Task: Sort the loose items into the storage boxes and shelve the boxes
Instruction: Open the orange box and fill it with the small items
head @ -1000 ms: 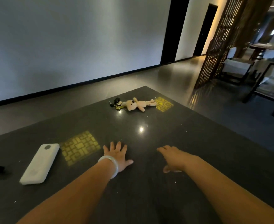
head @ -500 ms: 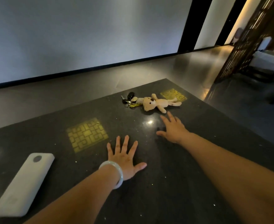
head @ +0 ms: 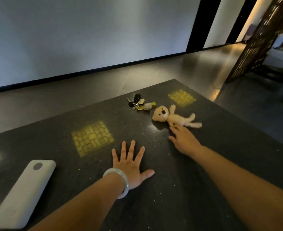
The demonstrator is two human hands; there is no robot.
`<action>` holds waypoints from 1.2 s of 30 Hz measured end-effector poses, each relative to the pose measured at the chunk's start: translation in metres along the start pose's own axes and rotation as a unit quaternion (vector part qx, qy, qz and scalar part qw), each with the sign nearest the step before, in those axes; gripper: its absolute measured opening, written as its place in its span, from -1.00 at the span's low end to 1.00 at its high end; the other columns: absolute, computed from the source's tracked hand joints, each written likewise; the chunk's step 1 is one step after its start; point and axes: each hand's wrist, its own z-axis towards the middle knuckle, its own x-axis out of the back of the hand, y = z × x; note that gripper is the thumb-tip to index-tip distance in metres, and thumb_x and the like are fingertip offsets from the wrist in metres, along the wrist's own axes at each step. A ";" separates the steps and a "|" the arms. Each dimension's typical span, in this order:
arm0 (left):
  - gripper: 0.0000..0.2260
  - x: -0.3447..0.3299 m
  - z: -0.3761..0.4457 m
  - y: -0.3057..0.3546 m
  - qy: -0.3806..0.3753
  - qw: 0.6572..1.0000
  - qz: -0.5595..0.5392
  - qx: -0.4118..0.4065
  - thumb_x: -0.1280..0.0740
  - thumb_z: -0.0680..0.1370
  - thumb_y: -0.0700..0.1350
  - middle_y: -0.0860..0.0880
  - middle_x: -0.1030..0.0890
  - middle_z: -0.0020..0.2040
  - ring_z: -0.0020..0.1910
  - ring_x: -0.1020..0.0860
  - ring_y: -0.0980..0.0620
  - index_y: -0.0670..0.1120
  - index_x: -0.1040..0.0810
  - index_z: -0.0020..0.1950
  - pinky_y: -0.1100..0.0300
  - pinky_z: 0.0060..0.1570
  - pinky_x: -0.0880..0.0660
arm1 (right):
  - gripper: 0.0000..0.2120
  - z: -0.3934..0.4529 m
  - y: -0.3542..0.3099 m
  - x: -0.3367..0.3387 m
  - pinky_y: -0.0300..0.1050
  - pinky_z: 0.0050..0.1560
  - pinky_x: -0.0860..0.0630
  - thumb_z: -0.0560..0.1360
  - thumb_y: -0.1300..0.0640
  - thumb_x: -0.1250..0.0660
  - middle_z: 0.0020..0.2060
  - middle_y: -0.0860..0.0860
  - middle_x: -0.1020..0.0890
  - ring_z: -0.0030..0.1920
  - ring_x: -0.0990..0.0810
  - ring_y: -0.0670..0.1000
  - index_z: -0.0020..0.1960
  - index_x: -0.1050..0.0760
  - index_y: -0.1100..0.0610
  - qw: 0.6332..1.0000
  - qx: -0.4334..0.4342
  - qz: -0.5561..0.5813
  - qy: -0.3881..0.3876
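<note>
Small cream teddy bear (head: 170, 116), flat on its back near the far right corner of the dark tabletop (head: 179, 197). Looks soft, fluffy and very light, so probably squashy in the fingers and not breakable. Best taken round the round tummy, not by a thin arm or leg, which would likely bend and flop. Joined near the head, it seems, to a bunch of keys (head: 137, 102) with a little green tag; keys hard and heavier, so likely to drag and dangle behind on the way up.

Right hand (head: 184, 140) reaching out, fingers straight, tips just touching the bear's side. Grip released, nothing held yet. Left hand (head: 130, 165) pressed flat on the tabletop, fingers spread wide, grip released too, a pale bangle (head: 119, 179) on the wrist.

Two yellow square patterns (head: 92, 137) set into the tabletop, one beside the bear, one nearer. White flat gadget (head: 22, 192) lying near the left edge, well apart from the bear. No storage boxes in sight.
</note>
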 end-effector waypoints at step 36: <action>-0.09 -0.076 -0.174 0.158 0.119 0.954 -0.183 -0.206 -0.29 0.48 0.29 0.11 0.37 0.51 0.48 0.40 0.01 0.23 0.39 0.47 -0.10 0.47 0.25 | -0.65 -0.426 0.002 0.023 -0.40 -0.25 -0.42 0.46 0.00 -0.40 0.03 -0.25 -0.54 -0.05 -0.55 -0.25 0.15 -0.40 -0.29 0.901 -0.226 0.344 0.141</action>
